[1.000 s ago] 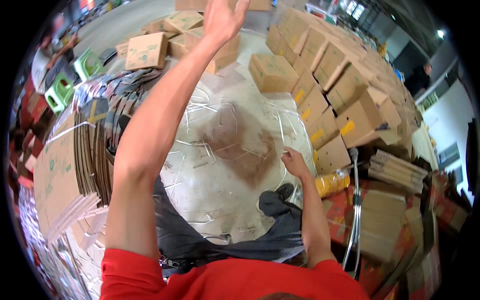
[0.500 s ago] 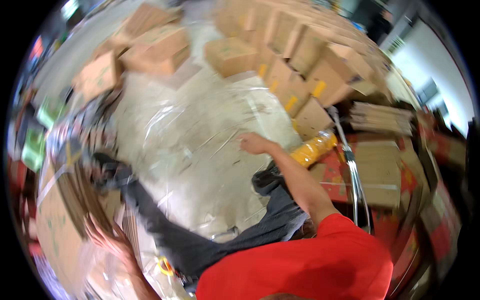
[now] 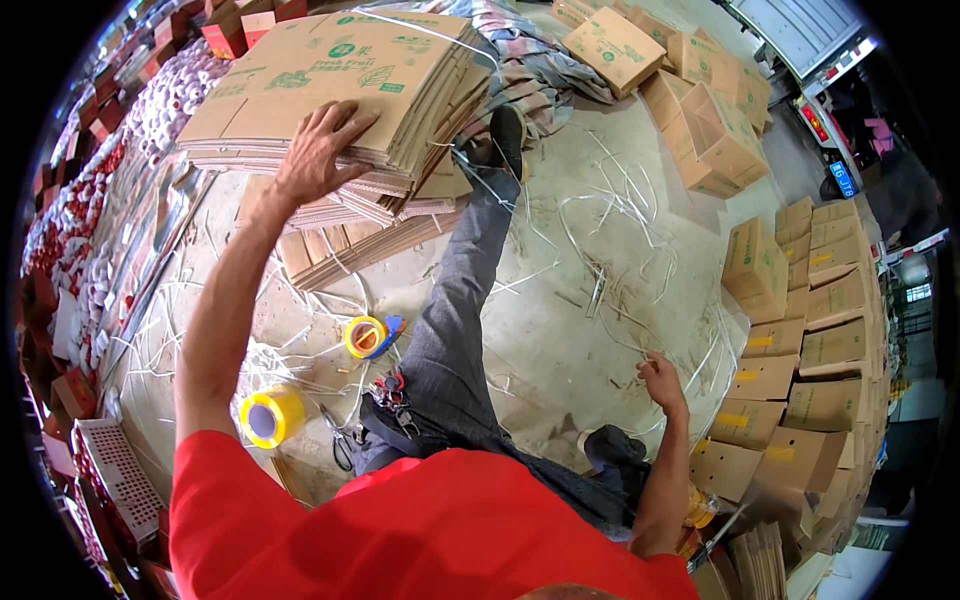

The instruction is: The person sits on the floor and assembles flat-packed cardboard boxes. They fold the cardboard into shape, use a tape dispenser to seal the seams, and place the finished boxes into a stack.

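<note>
My left hand [image 3: 325, 150] lies with fingers spread on the top of a stack of flattened cardboard boxes [image 3: 285, 100]. White strapping [image 3: 425, 22] runs across the stack's far end. One of my shoes [image 3: 507, 140] is beside the stack's right edge. Out to the right, my right hand [image 3: 662, 385] hangs above the floor with its fingers curled in, and nothing shows in it. On the floor between my left arm and leg are a yellow tape roll in a blue dispenser [image 3: 368, 337], a larger yellow tape roll [image 3: 272, 416] and scissors [image 3: 338, 440].
Loose white straps [image 3: 640, 205] litter the floor. Assembled cartons [image 3: 710, 140] stand at the far right, and a wall of stacked cartons [image 3: 830, 345] lines the right side. A patterned cloth [image 3: 540, 60] lies beyond the stack. At lower left is a white plastic crate [image 3: 115, 465].
The view has swung to the left, bringing the flattened boxes to the upper middle. My left hand now lies on the stack's top face; my right hand remains free with fingers curled.
</note>
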`<state>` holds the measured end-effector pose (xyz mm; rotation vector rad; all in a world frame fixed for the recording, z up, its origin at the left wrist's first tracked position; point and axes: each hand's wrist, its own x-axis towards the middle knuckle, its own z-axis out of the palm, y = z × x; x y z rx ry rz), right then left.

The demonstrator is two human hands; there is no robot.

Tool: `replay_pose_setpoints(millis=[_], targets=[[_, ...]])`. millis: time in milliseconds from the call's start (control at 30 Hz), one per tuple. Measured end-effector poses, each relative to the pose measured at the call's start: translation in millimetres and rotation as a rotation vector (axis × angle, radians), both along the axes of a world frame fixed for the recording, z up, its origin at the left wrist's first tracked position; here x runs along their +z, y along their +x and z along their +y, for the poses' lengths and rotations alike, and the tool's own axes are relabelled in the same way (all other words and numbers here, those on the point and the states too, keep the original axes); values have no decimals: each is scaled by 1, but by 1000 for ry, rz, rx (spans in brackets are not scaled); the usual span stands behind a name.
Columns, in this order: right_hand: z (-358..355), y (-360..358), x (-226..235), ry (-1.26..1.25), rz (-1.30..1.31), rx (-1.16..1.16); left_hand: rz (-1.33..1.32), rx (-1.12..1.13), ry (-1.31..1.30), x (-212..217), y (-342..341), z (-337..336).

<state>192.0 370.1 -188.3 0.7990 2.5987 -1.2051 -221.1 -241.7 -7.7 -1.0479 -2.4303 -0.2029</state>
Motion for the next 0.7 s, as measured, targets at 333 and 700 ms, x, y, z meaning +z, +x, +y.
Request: replay_pose_setpoints(millis=[333, 700], targets=[[6, 31, -18, 153, -28, 55, -117, -133, -270, 21, -37, -7], [-7, 35, -13, 268, 34, 99, -256, -267, -392, 27, -41, 41]])
